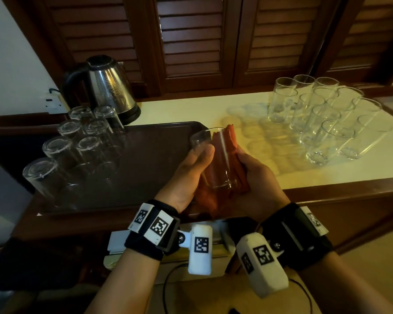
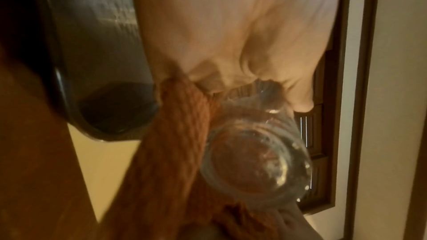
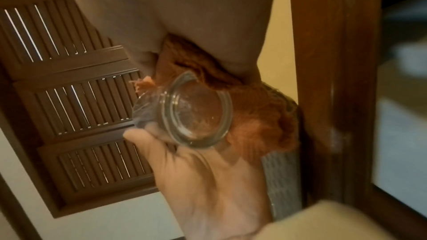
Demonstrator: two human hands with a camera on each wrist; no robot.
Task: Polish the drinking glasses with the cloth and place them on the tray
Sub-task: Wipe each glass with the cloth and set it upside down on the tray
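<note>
While my left hand (image 1: 192, 175) grips the glass (image 1: 216, 159) just right of the tray (image 1: 145, 155), I keep my right hand (image 1: 256, 177) pinching the cloth (image 1: 230, 143) against its wall, rotating steadily.

Dark wooden louvred shutters (image 1: 191, 41) fill the wall from eleven to one o'clock, with thin slits of daylight showing between the slats in the wrist views. A plain pale wall (image 1: 7, 53) stands at ten o'clock, with a white wall socket (image 1: 53, 104) low on it. The cream countertop (image 1: 213, 107) runs towards two o'clock, edged by a dark wooden rim (image 1: 349, 186). The light is dim and yellowish. At five o'clock a pale floor (image 1: 372, 257) shows below the counter.
</note>
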